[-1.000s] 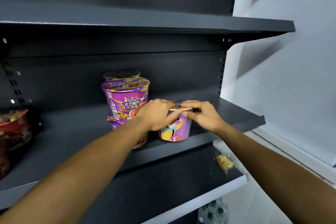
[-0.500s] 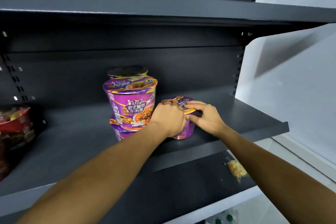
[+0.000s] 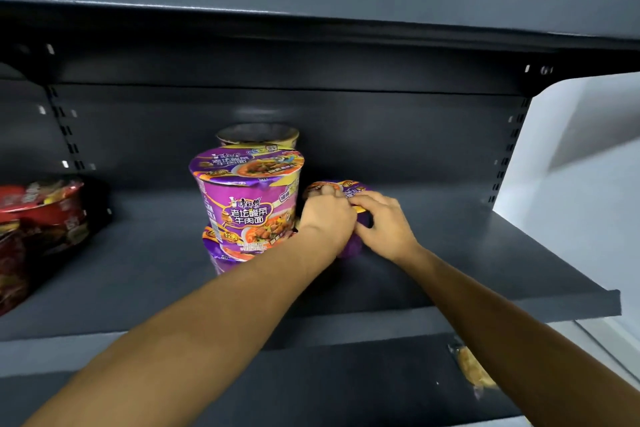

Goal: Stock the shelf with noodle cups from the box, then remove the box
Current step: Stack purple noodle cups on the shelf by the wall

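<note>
A purple noodle cup (image 3: pixel 341 188) stands on the dark grey shelf (image 3: pixel 485 253), mostly hidden behind both hands. My left hand (image 3: pixel 325 220) grips its left side and my right hand (image 3: pixel 384 224) grips its right side near the rim. Just to the left, touching or nearly touching it, a stack of two purple noodle cups (image 3: pixel 247 204) stands, with another cup (image 3: pixel 258 135) behind the stack. The box is not in view.
Red noodle bowls (image 3: pixel 38 218) sit at the shelf's left end. An upper shelf (image 3: pixel 311 10) hangs close above. On the lower shelf (image 3: pixel 311 392) lies a small snack packet (image 3: pixel 472 369). A white wall (image 3: pixel 581 184) borders the right side.
Both hands have pushed the purple cup back from the shelf's front edge, deeper in and next to the stack. The camera has moved closer and tilted up.
</note>
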